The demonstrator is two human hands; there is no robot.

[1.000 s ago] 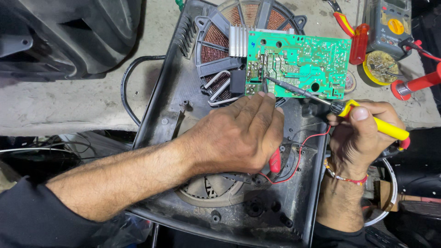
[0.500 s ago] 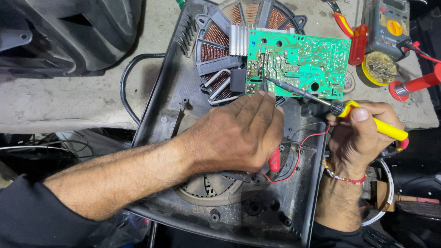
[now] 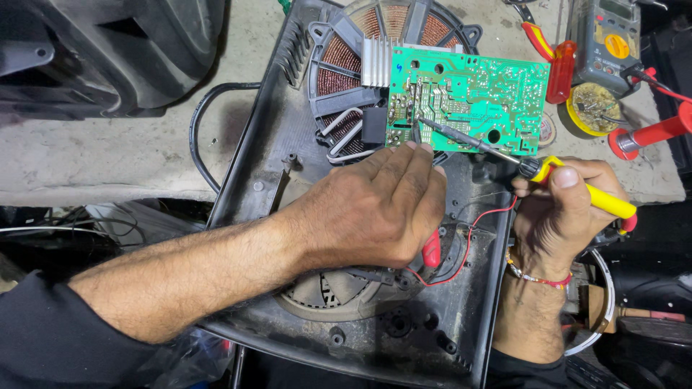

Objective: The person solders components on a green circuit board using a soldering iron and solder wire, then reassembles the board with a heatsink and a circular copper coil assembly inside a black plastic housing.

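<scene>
A green circuit board (image 3: 476, 97) lies solder side up over the copper coil (image 3: 346, 54) of an opened black cooker base (image 3: 274, 158). My right hand (image 3: 559, 216) grips a yellow-handled soldering iron (image 3: 577, 186); its tip touches the board's lower left area. My left hand (image 3: 367, 209) rests palm down just below the board, fingertips at its lower edge, and it seems to pinch something thin there that I cannot make out. A red-handled tool (image 3: 431, 251) pokes out under this hand. A thin red wire (image 3: 468, 241) loops between my hands.
A multimeter (image 3: 605, 43) with red probes (image 3: 649, 133), a red screwdriver (image 3: 551, 61) and a round tin of flux (image 3: 595, 108) lie at the upper right. A black casing (image 3: 108, 50) sits upper left on the grey surface. A fan (image 3: 324, 292) shows under my left wrist.
Both hands and the soldering iron stay almost still at the board; only the view shifts slightly.
</scene>
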